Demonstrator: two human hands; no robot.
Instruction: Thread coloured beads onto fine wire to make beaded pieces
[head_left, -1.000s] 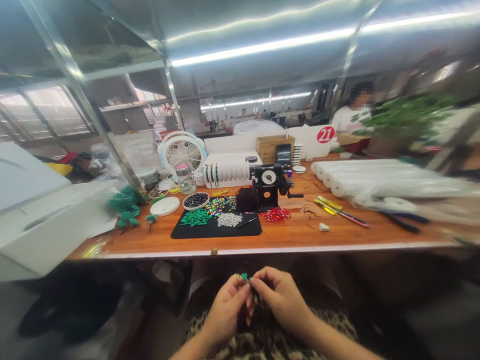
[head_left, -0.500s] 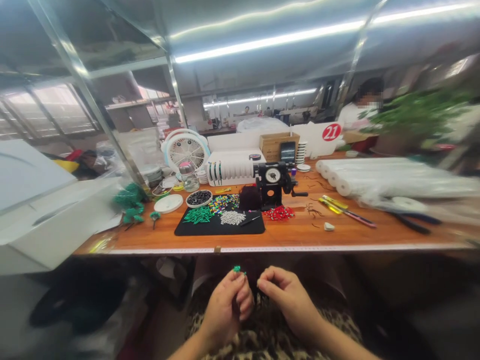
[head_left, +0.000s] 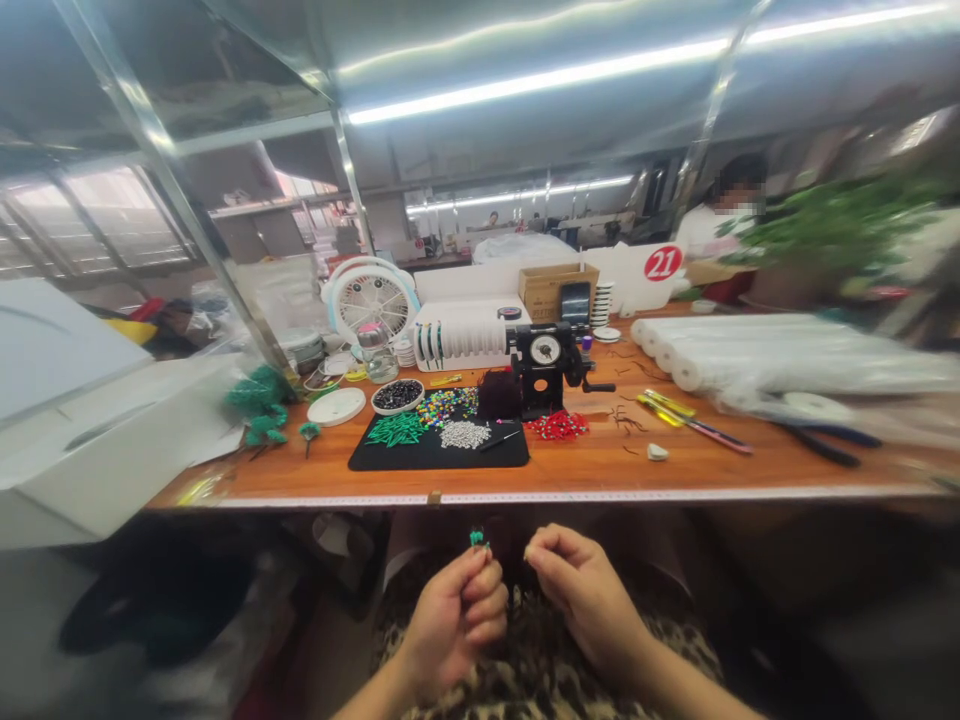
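Observation:
Over my lap, in front of the table edge, my left hand (head_left: 459, 615) pinches a small green beaded piece (head_left: 477, 538) that pokes up above the thumb and forefinger. To its right, my right hand (head_left: 581, 585) is closed in a pinch, thumb against forefinger; what it grips, perhaps a thin thread, is too fine to make out. A gap separates the two hands. Beyond them a black mat (head_left: 435, 458) bears green tube-like pieces (head_left: 397, 428), silver-white beads (head_left: 465, 434), mixed coloured beads (head_left: 448, 406) and a dark pointed tool (head_left: 499, 441).
Behind the mat stands a black hand-cranked machine (head_left: 546, 370). Red beaded pieces (head_left: 561, 426) lie beside it. A dish of black beads (head_left: 398, 396), a white lid (head_left: 337, 407), a fan (head_left: 373, 300), yellow-handled cutters (head_left: 664, 408), pliers (head_left: 825, 445) and white rolls (head_left: 757, 350) are around.
My right hand has shifted slightly right, widening the gap between the hands. The green piece in my left hand has turned a little; the left fingers have curled in more.

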